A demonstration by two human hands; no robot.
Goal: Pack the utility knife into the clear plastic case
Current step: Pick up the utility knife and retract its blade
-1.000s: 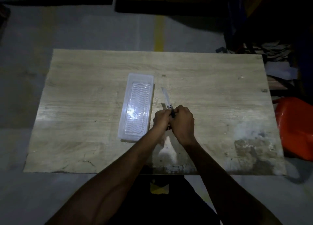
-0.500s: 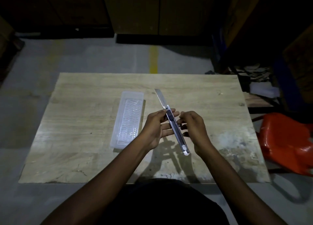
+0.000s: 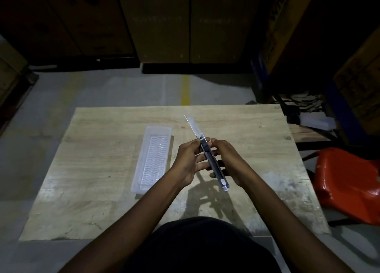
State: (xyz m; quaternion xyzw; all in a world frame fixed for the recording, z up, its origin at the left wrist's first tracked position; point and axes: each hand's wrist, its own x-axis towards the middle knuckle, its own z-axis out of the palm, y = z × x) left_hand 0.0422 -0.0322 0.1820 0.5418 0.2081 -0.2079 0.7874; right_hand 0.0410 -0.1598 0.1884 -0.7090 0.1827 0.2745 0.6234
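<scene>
Fingers (image 3: 202, 142) of both hands pinch the forward end of the slim grey metal utility knife (image 3: 211, 159), near its dark slider. The left hand (image 3: 188, 161) clamps it from one side and the right hand (image 3: 228, 161) from the other, probably so a thumb can work the slider. The blade (image 3: 192, 125) is extended and points away from the person, raised clear above the pale wooden desk (image 3: 102, 149). The clear plastic rectangular case (image 3: 152, 160) lies flat just left of the hands, apparently open upward. Bare desk surrounds it, leaving free room for lowering the knife. Retracting the blade first appears advisable. An orange plastic chair (image 3: 349, 182) stands beyond the right desk edge.
</scene>
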